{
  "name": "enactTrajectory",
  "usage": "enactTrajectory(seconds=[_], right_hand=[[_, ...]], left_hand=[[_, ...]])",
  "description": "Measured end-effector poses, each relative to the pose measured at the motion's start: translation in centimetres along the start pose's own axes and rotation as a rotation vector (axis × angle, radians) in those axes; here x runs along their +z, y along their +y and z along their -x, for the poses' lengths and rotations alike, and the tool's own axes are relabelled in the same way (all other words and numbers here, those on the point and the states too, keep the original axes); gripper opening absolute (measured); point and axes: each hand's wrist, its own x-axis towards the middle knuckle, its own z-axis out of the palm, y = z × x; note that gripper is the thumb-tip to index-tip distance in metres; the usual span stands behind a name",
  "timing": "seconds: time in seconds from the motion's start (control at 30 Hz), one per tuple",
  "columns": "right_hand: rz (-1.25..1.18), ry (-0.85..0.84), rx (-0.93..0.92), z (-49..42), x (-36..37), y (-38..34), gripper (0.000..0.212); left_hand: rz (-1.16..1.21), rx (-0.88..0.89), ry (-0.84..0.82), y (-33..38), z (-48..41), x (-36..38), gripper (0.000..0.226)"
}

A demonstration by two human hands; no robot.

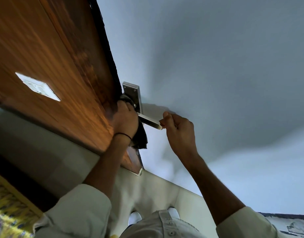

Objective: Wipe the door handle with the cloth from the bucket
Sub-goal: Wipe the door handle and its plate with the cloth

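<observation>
**Dark cloth pressed to a steel lever**

The left hand [124, 117] bunches a dark, limp cloth [140, 136] against the brushed-metal door handle [148, 121], near the rectangular plate [133, 95]. At three o'clock, the right hand [179, 133] pinches the lever's tip.

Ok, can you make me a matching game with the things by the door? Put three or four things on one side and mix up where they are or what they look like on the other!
Things:
1. cloth
2. lever handle
3. left hand
4. wall switch plate

Descriptions:
A. white, set on the brown wooden panel
B. dark, hanging down below a fist
C. shiny metal bar, its tip pinched by the right hand
D. closed around the cloth at the base of the handle

Pairs: 1-B, 2-C, 3-D, 4-A
</observation>
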Motion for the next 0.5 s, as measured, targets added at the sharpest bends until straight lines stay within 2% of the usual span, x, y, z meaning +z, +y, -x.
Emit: enactTrajectory(seconds=[0.07,0.13,0.23,0.33,0.4,0.43,0.5], right_hand=[[0.002,0.002,-0.008,-0.1,0.1,-0.1,0.042],[0.008,0.004,-0.009,-0.1,0.2,-0.1,0.043],[0.012,0.005,-0.012,-0.3,0.1,-0.1,0.043],[0.013,-0.005,-0.017,-0.5,0.0,-0.1,0.042],[0.012,-0.011,-0.015,-0.5,0.0,0.0,0.042],[0.010,-0.011,-0.016,-0.4,0.0,0.1,0.042],[0.004,-0.005,-0.020,-0.3,0.0,0.3,0.041]], left_hand=[[0.041,0.082,0.122,-0.2,1.9,1.0,0.031],[0.079,0.090,0.164,-0.5,1.9,1.5,0.031],[0.184,-0.063,0.111,0.6,0.6,0.9,0.033],[0.174,-0.237,0.026,1.3,-1.1,0.0,0.041],[0.382,-0.367,-0.019,0.0,-3.6,0.7,0.046],[0.509,-0.414,-0.010,-1.3,-4.9,1.5,0.049],[0.643,-0.504,0.125,-2.9,-5.7,3.5,0.062]])
